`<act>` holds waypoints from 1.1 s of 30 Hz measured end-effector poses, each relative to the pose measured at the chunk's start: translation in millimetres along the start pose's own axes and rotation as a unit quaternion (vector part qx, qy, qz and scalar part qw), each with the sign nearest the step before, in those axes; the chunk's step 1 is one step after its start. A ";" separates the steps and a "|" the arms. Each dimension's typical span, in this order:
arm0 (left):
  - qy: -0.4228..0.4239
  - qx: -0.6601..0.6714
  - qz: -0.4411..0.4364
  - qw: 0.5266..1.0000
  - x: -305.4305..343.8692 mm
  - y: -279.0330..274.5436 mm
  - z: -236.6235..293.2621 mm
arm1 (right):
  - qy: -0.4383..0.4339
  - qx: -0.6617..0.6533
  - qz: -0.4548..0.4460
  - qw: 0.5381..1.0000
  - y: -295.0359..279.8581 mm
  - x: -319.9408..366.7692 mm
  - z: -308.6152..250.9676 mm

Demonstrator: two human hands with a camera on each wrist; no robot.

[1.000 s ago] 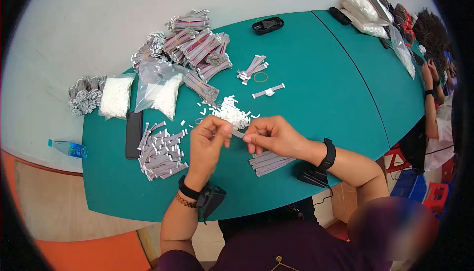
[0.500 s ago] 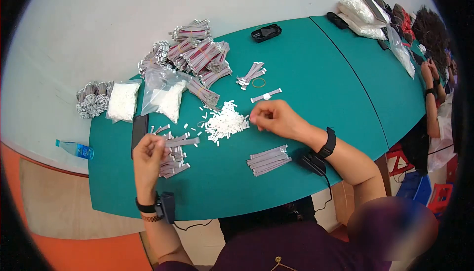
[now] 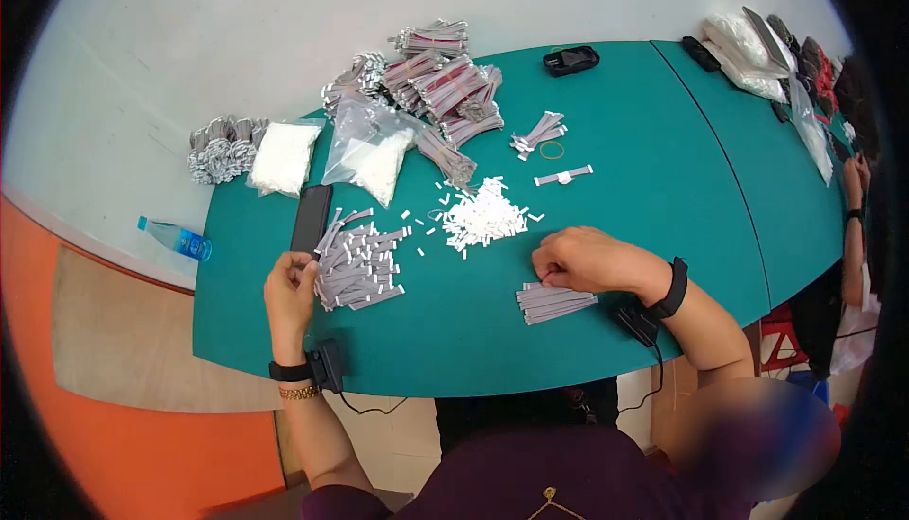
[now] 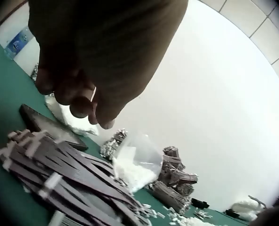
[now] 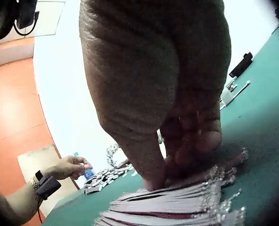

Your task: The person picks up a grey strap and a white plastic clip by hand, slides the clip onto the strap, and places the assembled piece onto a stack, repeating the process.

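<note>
My right hand (image 3: 592,262) is over a neat row of grey ribbon cables (image 3: 557,303), its fingers curled down at the row's far edge. In the right wrist view its thumb and fingertips (image 5: 207,141) pinch a ribbon cable (image 5: 236,161) lying at the side of that stack. My left hand (image 3: 290,295) is beside the left edge of a loose heap of ribbon cables with white ends (image 3: 365,269). Above this heap in the left wrist view, its fingers (image 4: 82,107) bend loosely with nothing between them.
A pile of small white pieces (image 3: 485,214) lies mid-table. Behind it are bundled cables (image 3: 454,89) and clear bags of white pieces (image 3: 284,158). A dark flat case (image 3: 311,220) lies by the heap. One cable (image 3: 564,176) and a rubber band (image 3: 552,151) are farther right.
My hands parted from a strip held between them. The left carried a cable to the heap and let it go; the right moved back to the cable row.
</note>
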State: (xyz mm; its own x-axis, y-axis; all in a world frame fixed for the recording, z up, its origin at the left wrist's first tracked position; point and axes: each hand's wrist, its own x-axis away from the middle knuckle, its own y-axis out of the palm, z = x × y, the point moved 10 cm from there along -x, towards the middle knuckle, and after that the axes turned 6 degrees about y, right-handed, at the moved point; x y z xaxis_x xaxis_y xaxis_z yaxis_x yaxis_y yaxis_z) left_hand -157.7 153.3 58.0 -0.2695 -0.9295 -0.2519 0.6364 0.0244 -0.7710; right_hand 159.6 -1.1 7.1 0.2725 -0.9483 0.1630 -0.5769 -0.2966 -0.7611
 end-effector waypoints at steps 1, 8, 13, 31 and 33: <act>0.014 -0.024 0.010 1.000 -1.6 1.3 9.0 | 0.000 0.008 0.000 1.000 0.5 0.7 0.8; 0.142 0.107 -0.162 0.971 8.9 110.5 106.7 | -0.017 0.009 0.000 1.000 -2.1 5.6 -8.2; 0.271 0.052 -0.151 0.949 15.2 152.1 162.9 | -0.030 0.006 -0.005 1.000 3.0 4.2 -3.6; 0.330 -0.014 -0.114 0.937 8.8 172.5 178.3 | 0.035 -0.453 -0.010 0.891 -18.7 -5.6 15.0; 0.335 -0.010 -0.104 0.936 8.4 171.1 178.6 | 0.036 -0.482 -0.003 0.876 -16.6 -7.6 18.4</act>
State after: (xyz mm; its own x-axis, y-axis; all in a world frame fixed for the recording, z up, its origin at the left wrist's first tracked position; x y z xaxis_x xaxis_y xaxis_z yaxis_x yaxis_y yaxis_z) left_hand 78.0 84.0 28.4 -0.7835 -0.4757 -0.3999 0.5076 -0.1187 -0.8534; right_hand 181.2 13.1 7.0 0.2479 -0.9411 0.2298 -0.9670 -0.2262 0.1170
